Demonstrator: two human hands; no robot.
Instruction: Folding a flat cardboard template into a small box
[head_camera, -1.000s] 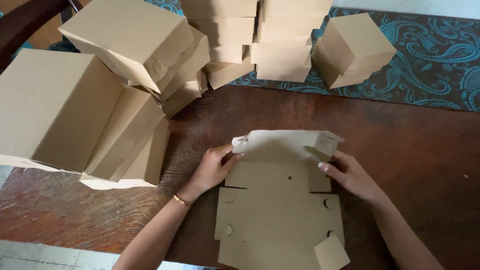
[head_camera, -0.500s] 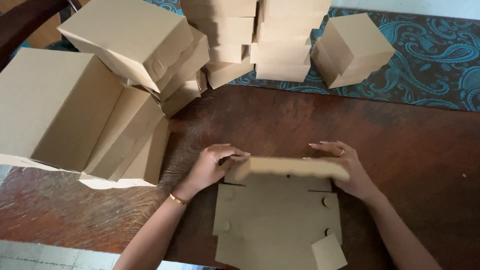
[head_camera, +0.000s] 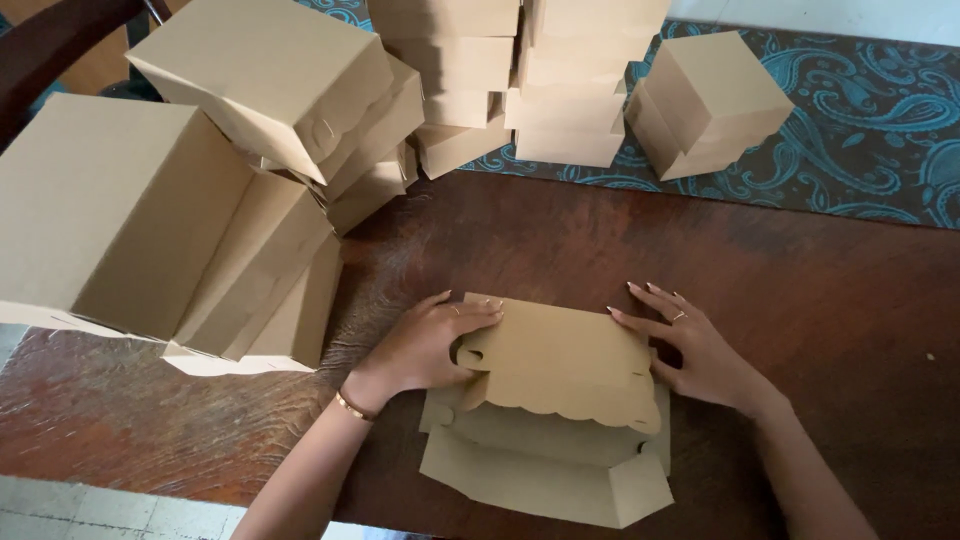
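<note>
Both hands lay spread on a flat box blank on the surface: left hand and right hand pressed its folded flap down, creasing it.

Left hand and right hand pressing folded cardboard flap, wooden table, stacked boxes

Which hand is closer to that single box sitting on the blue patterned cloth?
Right. The right hand lies below the lone box, pressing the folded cardboard's right edge; the left hand is farther off, at its left edge.
</note>
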